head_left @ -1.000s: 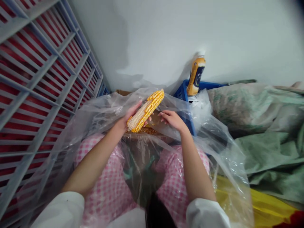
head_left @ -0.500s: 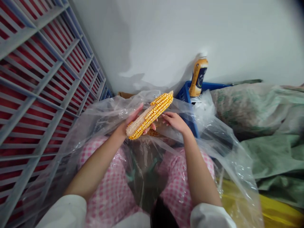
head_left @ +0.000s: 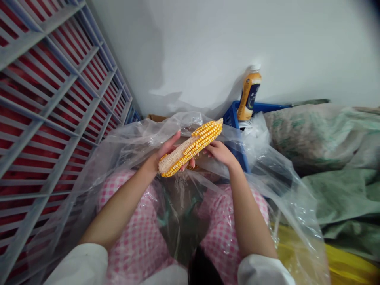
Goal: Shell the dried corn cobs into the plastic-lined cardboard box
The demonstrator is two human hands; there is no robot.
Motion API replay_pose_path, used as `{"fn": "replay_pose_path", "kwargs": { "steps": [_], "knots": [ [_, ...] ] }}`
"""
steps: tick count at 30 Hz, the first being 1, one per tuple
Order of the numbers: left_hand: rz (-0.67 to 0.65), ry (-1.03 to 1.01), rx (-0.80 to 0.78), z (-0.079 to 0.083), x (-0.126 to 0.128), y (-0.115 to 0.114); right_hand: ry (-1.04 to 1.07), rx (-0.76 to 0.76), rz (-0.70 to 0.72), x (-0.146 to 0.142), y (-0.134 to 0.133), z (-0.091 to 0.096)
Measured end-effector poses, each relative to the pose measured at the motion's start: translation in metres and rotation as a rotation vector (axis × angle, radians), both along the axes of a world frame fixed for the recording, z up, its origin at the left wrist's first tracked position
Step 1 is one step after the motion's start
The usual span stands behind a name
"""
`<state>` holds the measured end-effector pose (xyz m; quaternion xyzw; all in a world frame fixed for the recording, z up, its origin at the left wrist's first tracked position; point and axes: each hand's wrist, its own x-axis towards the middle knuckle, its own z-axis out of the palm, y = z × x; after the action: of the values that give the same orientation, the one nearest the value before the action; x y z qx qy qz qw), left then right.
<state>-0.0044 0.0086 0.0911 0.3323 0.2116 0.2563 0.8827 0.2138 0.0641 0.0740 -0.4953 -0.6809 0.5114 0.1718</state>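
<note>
My left hand (head_left: 165, 155) grips a yellow corn cob (head_left: 191, 146) from underneath, its tip pointing up and to the right. Part of the cob near my left hand is bare of kernels and pale. My right hand (head_left: 220, 153) touches the cob's right side with its fingertips; whether it also holds a small tool is too hidden to tell. Both hands hover over a clear plastic sheet (head_left: 127, 146) spread across my lap, with loose kernels (head_left: 190, 166) just visible below the cob.
A blue and red slatted crate wall (head_left: 50, 103) stands at the left. A blue crate (head_left: 234, 118) with an orange bottle (head_left: 248, 94) sits by the white wall. Green woven sacks (head_left: 326, 158) lie at the right, and something yellow (head_left: 347, 265) at the lower right.
The cob has swung slightly to the right and flatter in my left hand. My right hand has moved in from beside it to touch its right side.
</note>
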Motion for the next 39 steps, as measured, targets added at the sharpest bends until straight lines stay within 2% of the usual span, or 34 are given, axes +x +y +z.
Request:
{"fn": "replay_pose_path", "kwargs": {
  "steps": [16,21,24,29,34,39],
  "knots": [
    [-0.059,0.023,-0.011,-0.004,-0.003,-0.002,0.062,-0.056,-0.059,0.0,0.002,-0.001],
    [-0.058,0.027,-0.028,-0.003,-0.004,-0.002,0.145,-0.132,-0.104,-0.001,0.002,-0.001],
    [-0.072,0.013,-0.034,-0.002,-0.004,-0.001,0.28,-0.184,-0.176,0.001,0.002,-0.001],
    [-0.069,0.004,0.013,-0.003,-0.004,-0.001,0.585,-0.28,-0.271,0.005,0.004,0.015],
    [-0.055,0.011,0.025,-0.005,-0.004,-0.002,0.632,-0.216,-0.305,0.01,0.001,0.037],
    [-0.072,-0.021,-0.001,-0.003,-0.003,-0.001,0.667,-0.144,-0.296,0.014,-0.002,0.042]
  ]
}}
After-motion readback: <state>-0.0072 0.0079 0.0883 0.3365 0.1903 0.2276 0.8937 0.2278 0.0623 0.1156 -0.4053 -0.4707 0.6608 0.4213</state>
